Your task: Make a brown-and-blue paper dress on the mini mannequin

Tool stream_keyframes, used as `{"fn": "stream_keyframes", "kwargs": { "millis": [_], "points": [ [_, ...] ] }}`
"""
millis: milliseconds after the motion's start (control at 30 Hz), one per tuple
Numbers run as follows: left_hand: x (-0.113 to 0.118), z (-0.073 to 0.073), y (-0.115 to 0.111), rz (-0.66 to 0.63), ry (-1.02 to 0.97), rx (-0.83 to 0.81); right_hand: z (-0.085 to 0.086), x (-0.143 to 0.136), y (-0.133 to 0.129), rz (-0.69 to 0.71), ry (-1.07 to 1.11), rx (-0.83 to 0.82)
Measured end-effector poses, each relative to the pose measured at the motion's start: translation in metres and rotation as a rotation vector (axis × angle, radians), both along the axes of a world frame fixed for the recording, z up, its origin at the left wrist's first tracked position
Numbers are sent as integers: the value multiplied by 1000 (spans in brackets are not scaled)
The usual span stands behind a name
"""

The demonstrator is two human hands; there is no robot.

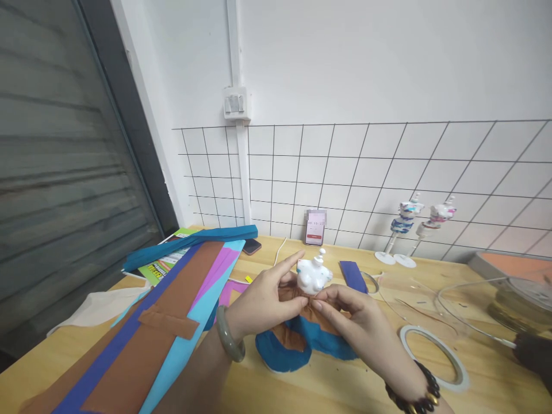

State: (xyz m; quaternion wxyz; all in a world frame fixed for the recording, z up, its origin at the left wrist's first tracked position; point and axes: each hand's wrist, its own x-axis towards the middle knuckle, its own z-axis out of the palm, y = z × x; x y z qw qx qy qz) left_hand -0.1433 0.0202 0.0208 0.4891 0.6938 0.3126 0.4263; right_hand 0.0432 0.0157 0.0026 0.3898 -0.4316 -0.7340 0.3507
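A small glossy white figure, like a miniature mannequin torso with a knob on top, stands upright between my hands. My left hand steadies it, with the index finger raised behind and the thumb at its base. Below it spreads a skirt-like gather of brown and blue crepe paper. Thumb and fingertips of my right hand pinch the brown gathers just under the white figure. Part of the gathered crepe paper lies hidden behind both hands.
Long strips of coloured crepe paper cover the left. A lit phone leans on the wall; another dark phone lies flat. Two painted torsos on stands, a tape roll, a purple piece and a cable are to the right.
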Motion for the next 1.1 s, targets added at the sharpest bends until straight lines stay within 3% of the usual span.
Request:
{"fn": "stream_keyframes", "kwargs": {
  "millis": [500, 833, 1100],
  "points": [
    [-1, 0, -1, 15, 70, 37, 0, 0, 1, 20, 3, 48],
    [0, 2, -4, 22, 71, 28, 1, -3, 0, -45, -38, 133],
    [8, -2, -2, 115, 15, -20, -6, -2, 2, -118, -83, 116]
  ]
}}
